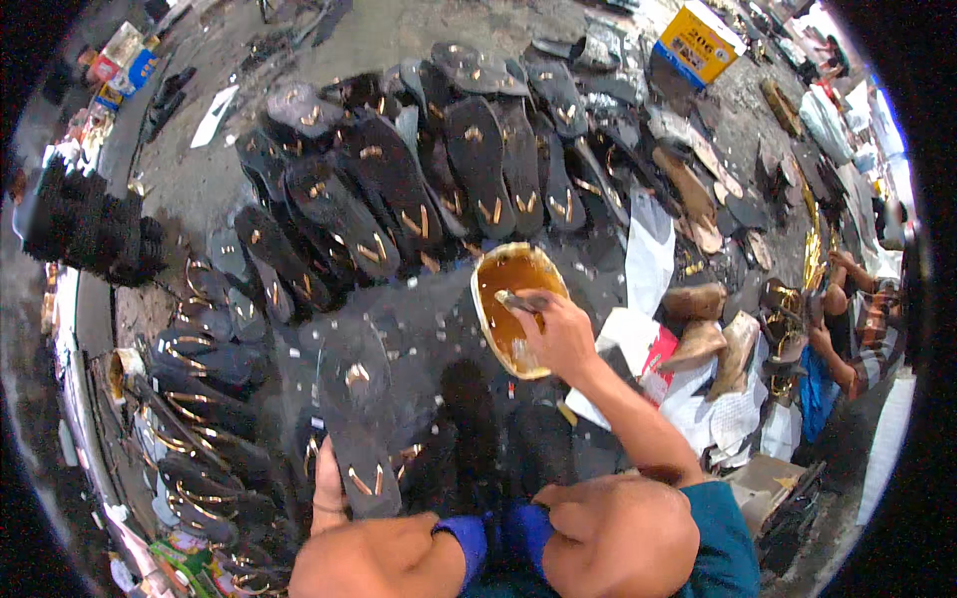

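Note:
My left hand [327, 490] grips the near end of a black sandal sole [354, 424] from its left side, with most of the fingers hidden beneath it. The sole lies lengthwise in front of my left knee; brassy strap ends show at its near end and a pale patch toward its far part. Over a cream-rimmed tub [481, 317] of amber, glue-like liquid [518, 269], my right hand [560, 337] is closed on a short dark stick-like tool [525, 300] with a pale end. I cannot make out whether this tool touches the liquid.
Many black sandal soles [478, 149] lie in rows beyond the tub, and strapped sandals [194, 394] pile up on the left. Wooden shoe lasts [698, 339] and white paper [648, 249] are to the right. A yellow box [701, 45] stands far right; another person [842, 329] sits at the right edge.

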